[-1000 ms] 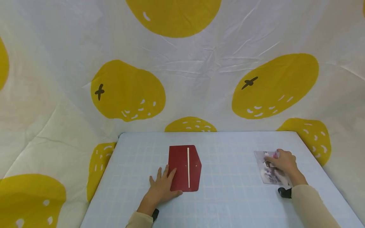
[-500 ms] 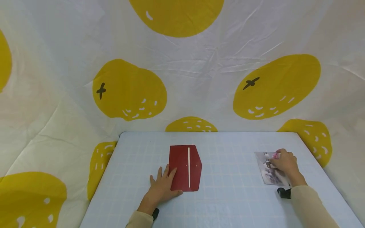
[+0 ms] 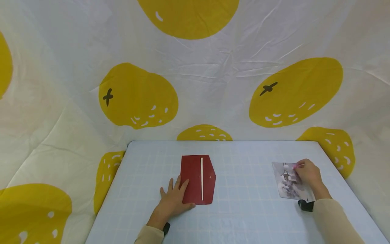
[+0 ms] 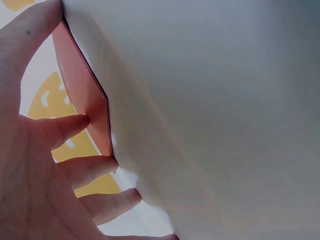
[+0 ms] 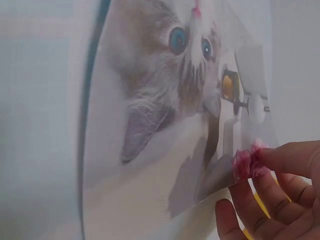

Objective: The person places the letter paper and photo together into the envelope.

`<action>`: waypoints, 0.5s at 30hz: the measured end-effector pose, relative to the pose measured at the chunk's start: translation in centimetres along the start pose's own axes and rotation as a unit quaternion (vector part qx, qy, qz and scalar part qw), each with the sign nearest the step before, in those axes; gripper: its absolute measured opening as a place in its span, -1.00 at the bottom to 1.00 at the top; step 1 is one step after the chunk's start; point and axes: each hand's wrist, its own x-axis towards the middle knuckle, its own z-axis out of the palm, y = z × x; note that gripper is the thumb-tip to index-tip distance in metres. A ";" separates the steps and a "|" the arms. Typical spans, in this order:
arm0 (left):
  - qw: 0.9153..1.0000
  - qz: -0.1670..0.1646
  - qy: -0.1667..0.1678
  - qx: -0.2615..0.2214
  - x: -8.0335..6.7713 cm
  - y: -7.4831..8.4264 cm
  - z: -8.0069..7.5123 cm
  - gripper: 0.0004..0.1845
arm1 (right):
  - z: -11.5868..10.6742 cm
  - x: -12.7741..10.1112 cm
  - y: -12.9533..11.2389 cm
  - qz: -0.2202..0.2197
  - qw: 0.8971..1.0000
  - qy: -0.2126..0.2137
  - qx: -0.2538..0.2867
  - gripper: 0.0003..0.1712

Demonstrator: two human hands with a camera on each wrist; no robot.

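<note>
In the head view my left hand (image 3: 172, 202) lies with fingers spread over the left edge of a red envelope (image 3: 195, 179) that has a pointed right side and a white strip. From the left wrist, the envelope's edge (image 4: 82, 82) runs beside the thumb and fingers (image 4: 65, 131). My right hand (image 3: 310, 174) is at the right edge of a kitten picture card (image 3: 289, 184). The right wrist view shows the thumb on a crinkled pink patch (image 5: 243, 165) at the card's edge, the other fingers partly hidden behind it; together they pinch the edge there.
A pale blue checked cloth (image 3: 243, 217) covers the table. Behind and beside it hangs a white sheet (image 3: 213, 101) with large yellow fruit prints. A black wrist camera (image 3: 305, 205) sits below my right hand, beside the card's near edge.
My right hand has drawn slightly to the right, its thumb sliding back from over the card toward the pink patch, so more of the picture shows. The left hand and envelope stay put.
</note>
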 end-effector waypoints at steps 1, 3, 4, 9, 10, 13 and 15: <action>1.000 0.000 0.000 0.000 0.0 0.0 0.0 0.08 | -0.1 0.0 0.0 0.000 1.000 -0.003 0.004 -0.68; 1.000 -0.001 0.000 0.000 0.0 0.0 0.0 0.08 | -0.3 0.1 0.1 -0.003 1.000 -0.011 0.018 -0.66; 1.000 -0.001 0.001 -0.001 0.0 0.0 -0.1 0.08 | -0.4 0.2 0.2 -0.007 1.000 -0.014 0.026 -0.65; 1.000 -0.001 0.001 -0.001 0.1 0.1 -0.1 0.09 | -1.0 0.1 0.4 -0.010 0.996 -0.049 0.079 -0.59; 1.000 -0.001 0.000 -0.001 0.1 0.1 -0.1 0.09 | -1.0 0.1 0.4 -0.006 0.994 -0.057 0.089 -0.58; 1.000 -0.003 -0.002 0.000 0.1 0.1 0.0 0.09 | -1.1 0.0 0.2 0.010 0.990 -0.077 0.117 -0.52; 1.000 -0.004 -0.003 0.001 0.1 0.1 0.0 0.10 | -1.1 -0.1 0.1 0.016 0.987 -0.085 0.134 -0.48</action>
